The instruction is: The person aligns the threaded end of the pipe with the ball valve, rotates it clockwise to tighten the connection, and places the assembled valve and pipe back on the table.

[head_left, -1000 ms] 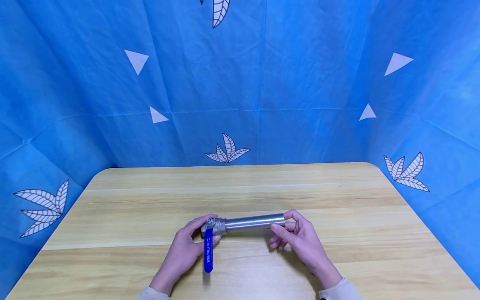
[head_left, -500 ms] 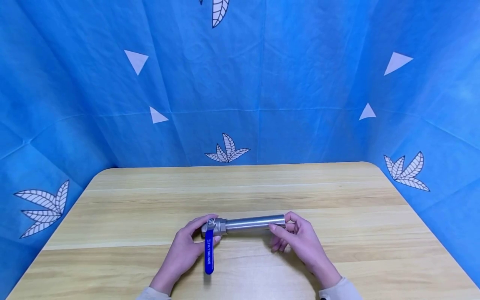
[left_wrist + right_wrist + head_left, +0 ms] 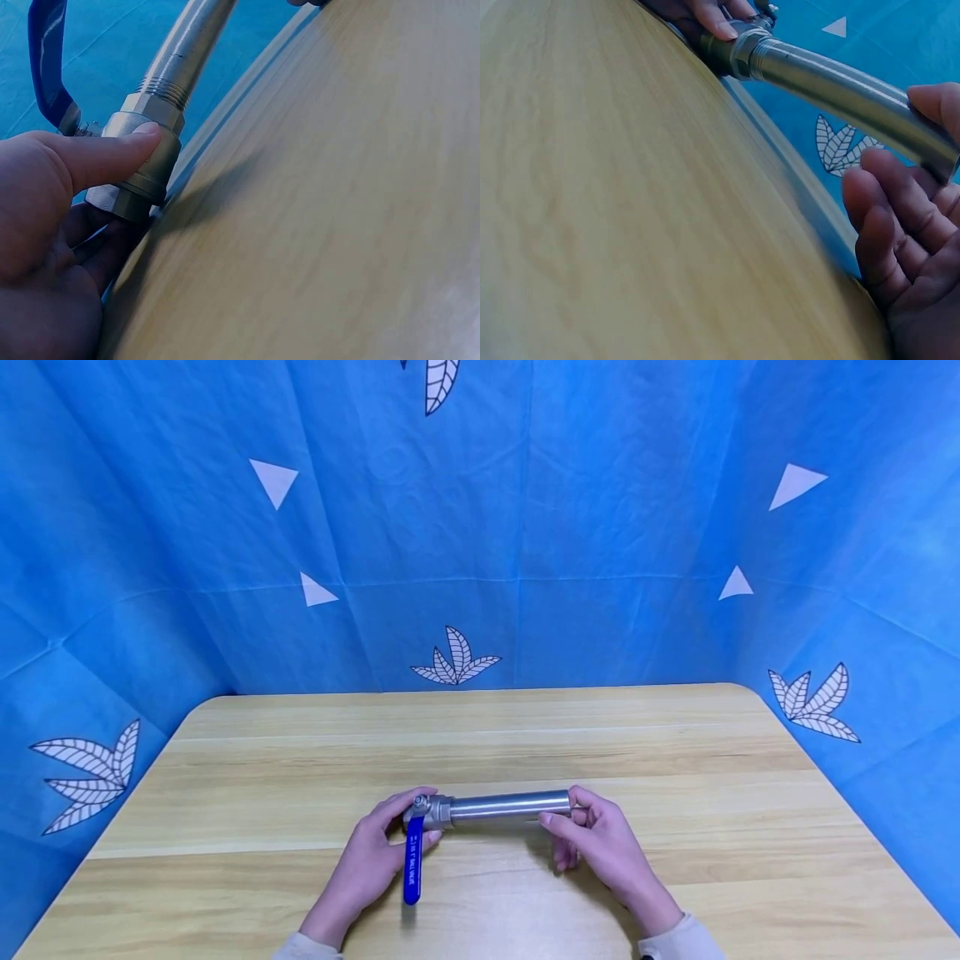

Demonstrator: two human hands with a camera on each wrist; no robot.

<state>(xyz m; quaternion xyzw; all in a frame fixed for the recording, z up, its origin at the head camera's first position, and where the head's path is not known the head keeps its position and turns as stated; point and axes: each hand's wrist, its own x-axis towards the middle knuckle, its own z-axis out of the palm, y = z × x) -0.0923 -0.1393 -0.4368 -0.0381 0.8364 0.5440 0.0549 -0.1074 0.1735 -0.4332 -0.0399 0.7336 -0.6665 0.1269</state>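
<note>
One metal pipe (image 3: 512, 805), valve (image 3: 437, 811) attached — long axis crosswise.
I see it span left hand (image 3: 369, 853), gripping the valve — to right hand (image 3: 609, 845), pinching its free end.

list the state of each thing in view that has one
Valve: joined to the pipe, probably closed, judging by the handle
Handle: roughly crosswise to the pipe
Pipe: some threads showing at the valve
Left hand: gripping the valve
Right hand: pinching the pipe's free end
Curtain: hanging, creased
</note>
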